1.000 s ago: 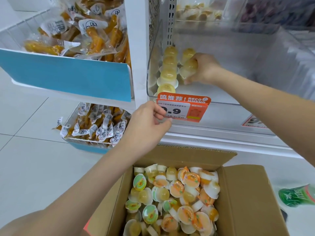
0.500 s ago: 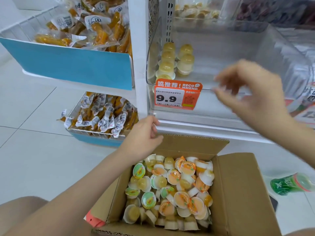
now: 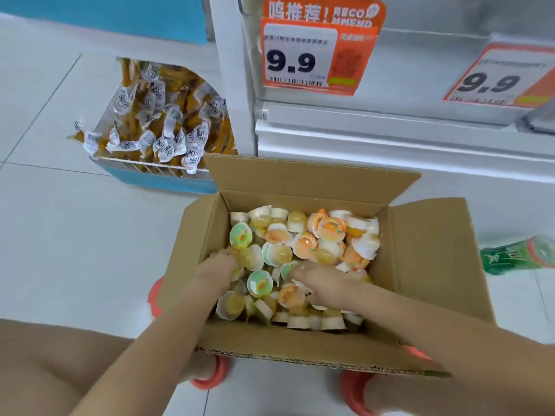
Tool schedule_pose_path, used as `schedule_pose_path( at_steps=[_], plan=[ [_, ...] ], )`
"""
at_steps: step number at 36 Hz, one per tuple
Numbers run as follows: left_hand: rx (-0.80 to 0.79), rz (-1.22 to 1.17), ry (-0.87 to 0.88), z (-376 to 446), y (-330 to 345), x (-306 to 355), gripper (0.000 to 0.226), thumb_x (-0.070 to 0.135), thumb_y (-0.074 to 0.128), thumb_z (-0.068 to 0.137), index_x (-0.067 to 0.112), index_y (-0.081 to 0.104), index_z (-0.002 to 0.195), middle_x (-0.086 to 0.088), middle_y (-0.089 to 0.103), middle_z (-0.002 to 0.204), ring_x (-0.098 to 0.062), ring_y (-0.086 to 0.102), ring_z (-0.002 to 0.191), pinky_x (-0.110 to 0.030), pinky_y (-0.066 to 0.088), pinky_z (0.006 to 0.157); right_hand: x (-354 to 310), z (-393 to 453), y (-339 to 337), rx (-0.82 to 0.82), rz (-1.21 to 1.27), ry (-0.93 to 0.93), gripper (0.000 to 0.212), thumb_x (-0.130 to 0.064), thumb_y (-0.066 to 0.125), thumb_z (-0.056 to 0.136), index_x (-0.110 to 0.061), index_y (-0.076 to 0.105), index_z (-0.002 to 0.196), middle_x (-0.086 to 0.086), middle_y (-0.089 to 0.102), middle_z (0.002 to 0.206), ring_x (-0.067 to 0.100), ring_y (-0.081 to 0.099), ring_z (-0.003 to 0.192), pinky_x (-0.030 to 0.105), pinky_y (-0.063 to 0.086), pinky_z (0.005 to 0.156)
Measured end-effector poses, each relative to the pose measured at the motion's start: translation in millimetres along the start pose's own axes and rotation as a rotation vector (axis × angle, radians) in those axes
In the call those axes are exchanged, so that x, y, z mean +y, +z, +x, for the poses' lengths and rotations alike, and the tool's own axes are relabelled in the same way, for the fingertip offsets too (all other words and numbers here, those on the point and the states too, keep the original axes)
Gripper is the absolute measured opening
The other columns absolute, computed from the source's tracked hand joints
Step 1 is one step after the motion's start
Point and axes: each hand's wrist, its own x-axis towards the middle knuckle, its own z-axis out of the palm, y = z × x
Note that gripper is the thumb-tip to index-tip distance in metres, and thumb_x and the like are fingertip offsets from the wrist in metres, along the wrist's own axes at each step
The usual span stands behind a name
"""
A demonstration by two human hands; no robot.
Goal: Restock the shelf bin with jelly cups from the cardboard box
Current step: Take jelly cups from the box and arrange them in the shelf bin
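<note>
Both hands are down inside the cardboard box (image 3: 426, 265), in among the jelly cups (image 3: 303, 253). The box sits open on the white tile floor (image 3: 60, 235), right in front of the white shelf (image 3: 390, 136), with its flaps folded out.

The left hand (image 3: 214, 273) is at the left side of the pile, close to the box wall. Its fingers dig into the cups and are blurry, so I cannot tell if they grip a cup or just push in. The right hand (image 3: 326, 283) lies near the middle of the pile, back of the hand up, with its fingers pointing left over the cups. The fingertips are hidden among the cups — I cannot tell if they pinch one.

The cups fill the box in a loose heap. Some show orange lids, some green lids, and many lie on their sides or upside down.

On the shelf front hangs an orange price tag (image 3: 318, 55) that reads 9.9, and a second price tag (image 3: 498, 79) hangs to the right. To the left, a blue bin (image 3: 156, 180) holds snack packets (image 3: 159, 127) with yellow insides. A green bottle (image 3: 519, 255) lies on the floor to the right of the box. Pink slippers (image 3: 210, 376) peek out under the near edge of the box.
</note>
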Motion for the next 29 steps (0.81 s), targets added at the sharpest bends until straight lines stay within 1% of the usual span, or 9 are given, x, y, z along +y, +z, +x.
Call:
schedule_pose_path(
  at_steps=[6,10,13,15,16,18,20,25,29],
  plan=[
    [-0.088,0.260,0.098,17.2,8.3,4.9,0.028,0.008,0.049,0.094,0.009,0.053,0.121,-0.008,0.055,0.127,-0.025,0.053,0.118,-0.031,0.045,0.091,-0.8,38.7,31.1,-0.051,-0.053,-0.043,0.053,0.001,0.053,0.087,-0.012,0.041,0.136,0.008,0.043,0.136,0.026,0.040,0.127,0.042,0.044,0.096],
    [-0.032,0.278,0.111,25.4,17.2,4.4,0.026,0.008,0.049,0.093,0.009,0.055,0.119,-0.010,0.055,0.126,-0.025,0.052,0.117,-0.030,0.045,0.092,-0.6,52.2,37.5,0.134,0.087,0.070,0.063,0.007,0.052,0.085,-0.015,0.033,0.141,0.005,0.035,0.146,0.023,0.031,0.135,0.035,0.040,0.101],
    [0.147,0.324,0.159,26.1,19.4,1.2,0.027,0.017,0.065,0.084,0.004,0.061,0.107,-0.016,0.061,0.110,-0.027,0.060,0.098,-0.030,0.051,0.076,-2.0,59.3,35.9,0.181,0.150,0.093,0.066,-0.001,0.056,0.089,-0.017,0.028,0.146,0.005,0.030,0.151,0.021,0.027,0.139,0.030,0.032,0.107],
    [0.116,0.351,0.140,27.8,29.2,0.4,0.033,0.013,0.048,0.093,-0.001,0.046,0.124,-0.020,0.052,0.123,-0.030,0.053,0.110,-0.032,0.046,0.086,-5.2,65.9,35.4,0.194,0.166,0.065,0.062,-0.006,0.059,0.088,-0.016,0.033,0.143,0.006,0.036,0.147,0.022,0.034,0.135,0.031,0.035,0.105],
    [0.161,0.350,0.153,27.7,32.3,0.9,0.034,0.013,0.050,0.092,-0.004,0.046,0.121,-0.022,0.053,0.120,-0.031,0.054,0.108,-0.033,0.046,0.085,-6.8,69.9,35.0,0.209,0.160,0.049,0.060,-0.007,0.060,0.088,-0.015,0.035,0.141,0.006,0.039,0.145,0.023,0.037,0.132,0.032,0.039,0.102],
    [0.208,0.342,0.165,29.9,34.3,0.7,0.037,0.020,0.083,0.061,-0.003,0.064,0.083,-0.020,0.064,0.078,-0.028,0.063,0.072,-0.031,0.051,0.059,-11.8,78.1,31.8,0.253,0.149,0.036,0.057,-0.005,0.058,0.087,-0.014,0.036,0.139,0.005,0.039,0.142,0.024,0.041,0.127,0.034,0.045,0.091],
    [0.253,0.264,0.160,42.5,52.0,-4.2,0.040,0.014,0.090,0.031,0.005,0.059,0.055,-0.011,0.056,0.048,-0.024,0.057,0.048,-0.024,0.045,0.043,-16.7,87.7,28.1,0.298,0.153,0.064,0.058,-0.003,0.056,0.088,-0.013,0.034,0.140,0.005,0.035,0.144,0.024,0.038,0.128,0.033,0.044,0.087],
    [0.366,0.324,0.158,36.3,57.5,-2.1,0.036,0.007,0.084,0.027,0.007,0.056,0.051,-0.008,0.053,0.042,-0.024,0.056,0.046,-0.023,0.046,0.045,-26.3,112.8,30.4,0.346,0.092,0.172,0.062,-0.011,0.063,0.086,-0.012,0.033,0.141,0.005,0.036,0.143,0.025,0.031,0.129,0.032,0.039,0.097],
    [0.341,0.341,0.201,35.0,56.2,-4.6,0.045,0.011,0.087,0.018,0.006,0.058,0.052,-0.009,0.054,0.042,-0.025,0.056,0.045,-0.022,0.045,0.043,-33.8,127.3,34.9,0.397,0.140,0.267,0.057,-0.009,0.065,0.084,-0.011,0.037,0.135,0.006,0.038,0.140,0.027,0.035,0.126,0.035,0.044,0.091]
  ],
)
